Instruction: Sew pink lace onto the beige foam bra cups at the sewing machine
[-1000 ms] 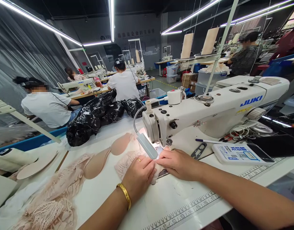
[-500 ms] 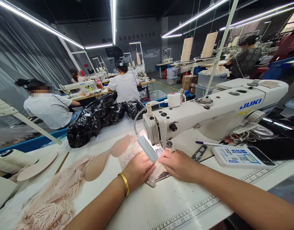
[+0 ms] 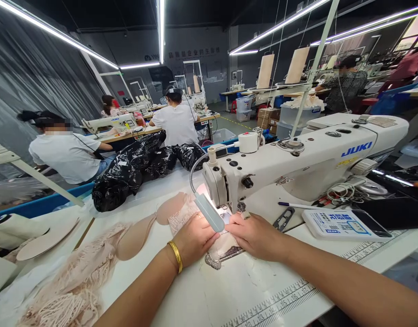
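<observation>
Both hands flat on a lace fabric piece [image 3: 225,247] at the needle of the sewing machine [image 3: 297,159]. Left hand [image 3: 194,240] presses the fabric down, fingers spread flat, not clamped; gold bangle [image 3: 175,255] on the wrist. Right hand [image 3: 254,236] lies just beside it, fingers laid flat on the fabric's right edge. Fabric sits on the white tabletop [image 3: 229,295] under the lamp [image 3: 209,211]. Thread snips [image 3: 282,218] near the right hand. Pile of lace [image 3: 76,286] and foam cups [image 3: 137,236] to the left.
</observation>
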`<state>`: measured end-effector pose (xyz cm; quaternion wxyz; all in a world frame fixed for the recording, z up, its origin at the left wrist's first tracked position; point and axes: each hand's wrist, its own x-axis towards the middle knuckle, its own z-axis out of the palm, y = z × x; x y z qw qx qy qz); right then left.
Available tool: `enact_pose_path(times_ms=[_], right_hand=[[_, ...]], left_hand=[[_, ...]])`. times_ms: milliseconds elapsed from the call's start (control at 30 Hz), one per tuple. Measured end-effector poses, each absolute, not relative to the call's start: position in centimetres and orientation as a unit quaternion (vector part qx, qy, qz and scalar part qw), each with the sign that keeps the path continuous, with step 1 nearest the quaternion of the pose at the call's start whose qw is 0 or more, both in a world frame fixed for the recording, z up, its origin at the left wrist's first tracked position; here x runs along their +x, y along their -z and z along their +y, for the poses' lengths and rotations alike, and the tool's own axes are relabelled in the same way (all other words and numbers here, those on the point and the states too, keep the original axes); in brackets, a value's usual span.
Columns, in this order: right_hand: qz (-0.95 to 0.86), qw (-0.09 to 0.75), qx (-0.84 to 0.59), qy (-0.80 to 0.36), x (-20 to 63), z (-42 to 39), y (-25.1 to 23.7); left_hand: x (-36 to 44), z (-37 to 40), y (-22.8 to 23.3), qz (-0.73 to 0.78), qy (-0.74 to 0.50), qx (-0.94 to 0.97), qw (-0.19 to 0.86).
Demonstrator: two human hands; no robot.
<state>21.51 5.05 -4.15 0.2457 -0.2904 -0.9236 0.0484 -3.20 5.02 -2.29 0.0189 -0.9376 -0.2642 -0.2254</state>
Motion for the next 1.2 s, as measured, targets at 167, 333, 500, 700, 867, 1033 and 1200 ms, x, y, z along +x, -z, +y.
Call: enact_pose_path(times_ms=[167, 333, 500, 700, 867, 1033, 1200], right_hand=[[-0.928, 0.259, -0.266, -0.036, 21.8, 5.1, 4.6], [-0.928, 0.261, -0.263, -0.026, 21.8, 5.1, 4.5], [-0.927, 0.242, -0.285, -0.022, 21.6, 5.1, 4.3], [-0.924, 0.237, -0.298, -0.042, 21.6, 5.0, 4.2], [-0.922, 0.260, -0.276, -0.079, 21.9, 4.9, 4.3], [-0.828, 0.296, -0.320, -0.352, 20.5, 3.0, 2.9], [-0.562, 0.331, -0.328, -0.683, 17.0, 0.1, 1.5]], left_hand=[[-3.0, 4.6, 1.8, -0.260, 0.208, -0.943, 0.019], [-3.2, 4.6, 2.0, -0.255, 0.227, -0.939, 0.033], [-3.3, 4.9, 2.1, -0.272, 0.230, -0.934, 0.033], [-3.2, 4.9, 1.9, -0.330, 0.192, -0.923, 0.047], [-3.4, 5.4, 2.3, -0.347, 0.219, -0.911, 0.044], [-4.6, 2.4, 1.1, -0.363, 0.268, -0.892, 0.024], [-4.0, -6.5, 0.2, -0.391, 0.353, -0.839, -0.135]])
